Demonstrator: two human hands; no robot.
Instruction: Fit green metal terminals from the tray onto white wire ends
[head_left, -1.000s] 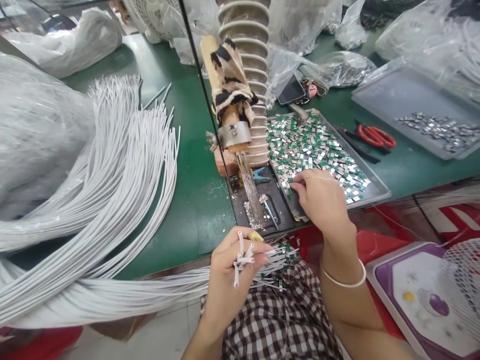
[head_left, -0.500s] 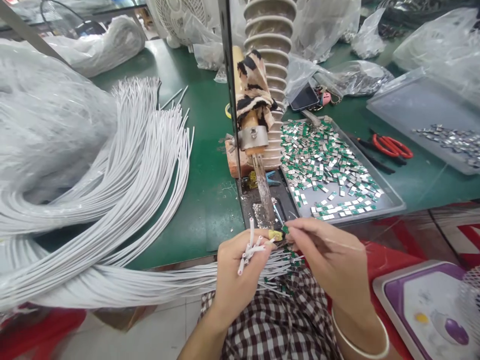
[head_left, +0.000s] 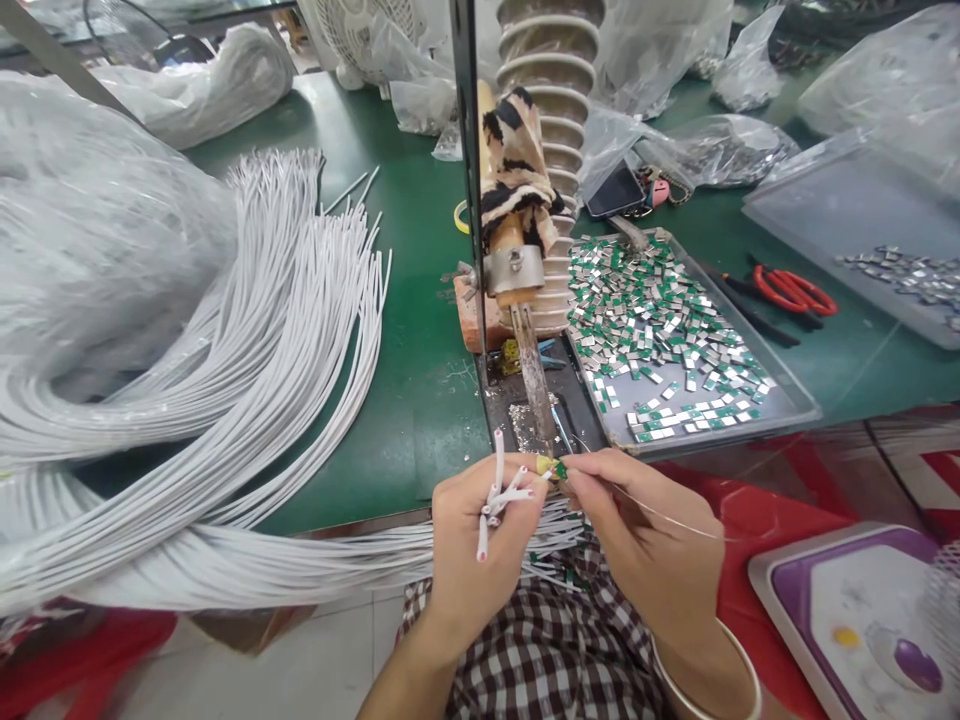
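Note:
My left hand is closed around several white cables whose cut ends stick up between thumb and fingers. Yellow wrapping covers its index fingertip. With thumb and index finger, my right hand pinches a small green circuit board against that fingertip, beside a cable end. A thin wire, like solder, runs across the right hand. Just beyond the fingertips, the soldering iron points down from its clamp. Whether the board touches the cable end cannot be made out.
A tray of loose boards stands at the right, with red-handled pliers beyond it. A large bundle of white cables covers the left. A ribbed duct rises behind the iron. Cables with boards hang over the checked cloth.
My right hand has moved slightly left, bringing the green board against the yellow-wrapped fingertip. My left hand keeps hold of the cables. The view has shifted a little.

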